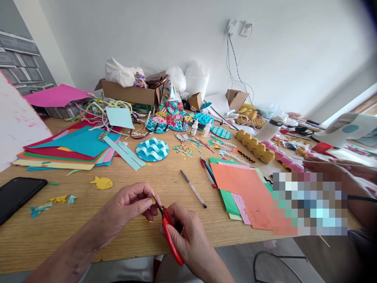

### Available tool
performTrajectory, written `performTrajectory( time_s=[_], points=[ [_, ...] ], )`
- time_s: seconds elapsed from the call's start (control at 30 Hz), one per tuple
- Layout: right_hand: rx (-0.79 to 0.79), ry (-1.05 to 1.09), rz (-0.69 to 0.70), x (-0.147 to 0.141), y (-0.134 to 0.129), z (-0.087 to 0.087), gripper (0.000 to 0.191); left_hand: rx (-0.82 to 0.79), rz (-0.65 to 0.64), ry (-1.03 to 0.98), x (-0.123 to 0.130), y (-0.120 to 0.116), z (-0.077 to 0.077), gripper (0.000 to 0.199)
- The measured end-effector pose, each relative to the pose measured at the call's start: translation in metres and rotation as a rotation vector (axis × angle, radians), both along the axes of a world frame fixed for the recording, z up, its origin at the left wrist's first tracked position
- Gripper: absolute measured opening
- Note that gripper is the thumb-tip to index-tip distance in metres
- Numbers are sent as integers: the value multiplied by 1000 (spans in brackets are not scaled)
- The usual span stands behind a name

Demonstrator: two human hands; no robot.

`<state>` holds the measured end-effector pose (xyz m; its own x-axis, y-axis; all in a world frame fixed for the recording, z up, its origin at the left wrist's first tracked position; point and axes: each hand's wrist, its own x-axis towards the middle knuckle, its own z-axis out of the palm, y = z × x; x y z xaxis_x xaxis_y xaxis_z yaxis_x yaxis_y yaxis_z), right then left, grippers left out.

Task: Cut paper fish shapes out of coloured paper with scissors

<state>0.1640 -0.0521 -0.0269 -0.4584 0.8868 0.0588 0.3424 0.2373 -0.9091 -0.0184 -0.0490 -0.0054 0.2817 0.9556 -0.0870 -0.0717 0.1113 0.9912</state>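
Observation:
My right hand [191, 232] is closed round red-handled scissors [173, 245], whose dark blades point up and left. Between the thumb and fingers of my left hand [137, 200] is a small yellow paper piece [153, 201], mostly hidden, with the blade tips right at it. A yellow paper fish [101, 183] with drawn lines lies left of my hands. Further left are blue and yellow paper scraps [53, 203]. A pen [193, 188] rests beyond my right hand. Behind it sits a round blue disc with wavy strips [152, 149].
Coloured paper sheets [79, 141] are stacked at left, with a black phone [20, 192] nearer. Orange and green sheets [241, 188] lie at right. Glue bottles [194, 128], fish decorations and yellow egg-carton strips [255, 146] stand further back. Another person's arm [332, 169] reaches in at right.

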Motion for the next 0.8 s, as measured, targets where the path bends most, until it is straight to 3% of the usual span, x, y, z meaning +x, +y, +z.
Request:
performTrajectory(
  time_s=[0.17, 0.3, 0.53, 0.67, 0.8],
  points=[
    [-134, 160, -3, 2, 5, -1, 24, -9, 29, 15, -2, 0, 1, 12],
    [-236, 351, -36, 2, 15, 10, 29, -52, 47, 63, -2, 2, 4, 11],
    [-71, 172, 36, -8, 33, 34, 20, -18, -38, 196, 0, 10, 6, 9],
    [39, 57, 80, -9, 39, 33, 17, 38, -50, 293, -1, 12, 6, 11],
    [-1, 141, 76, -11, 40, 28, 16, 52, -93, 280, -4, 14, 6, 11]
  ],
)
